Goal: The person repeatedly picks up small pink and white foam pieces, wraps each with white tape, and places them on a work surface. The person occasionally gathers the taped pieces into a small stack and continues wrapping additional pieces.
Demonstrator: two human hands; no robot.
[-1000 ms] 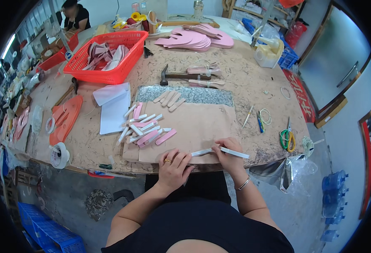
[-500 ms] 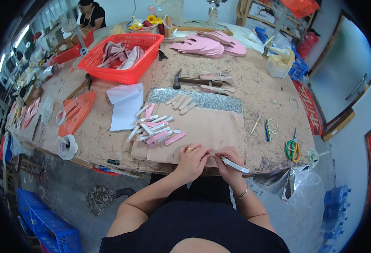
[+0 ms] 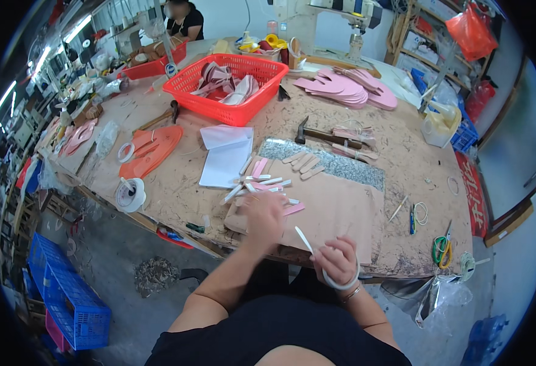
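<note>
Over the near edge of a pile of small pink and white strips (image 3: 274, 181), my left hand (image 3: 264, 212) is smeared by motion, so its fingers cannot be read. My right hand (image 3: 337, 261) is closed on a thin roll of white tape (image 3: 348, 284), whose ring curves round the underside of the hand. The tape's loose end (image 3: 303, 238) sticks up to the left. A brown sheet (image 3: 341, 207) lies beneath the pile, near the table edge. Several tan rounded strips (image 3: 307, 163) rest in a row beyond it, partly on a speckled stone slab (image 3: 365, 174).
Behind the slab lies a hammer (image 3: 329, 135); a red basket (image 3: 237, 113) of pieces stands at the back left. White paper (image 3: 226, 160) and orange sheets (image 3: 152, 155) lie left. Scissors (image 3: 443, 248) sit at right. Another person (image 3: 185, 23) is at the far left.
My left hand has left my right hand and moved up-left to the strips. My right hand has turned, showing the tape's ring and loose end. The view has shifted, with the table lower and further right.
</note>
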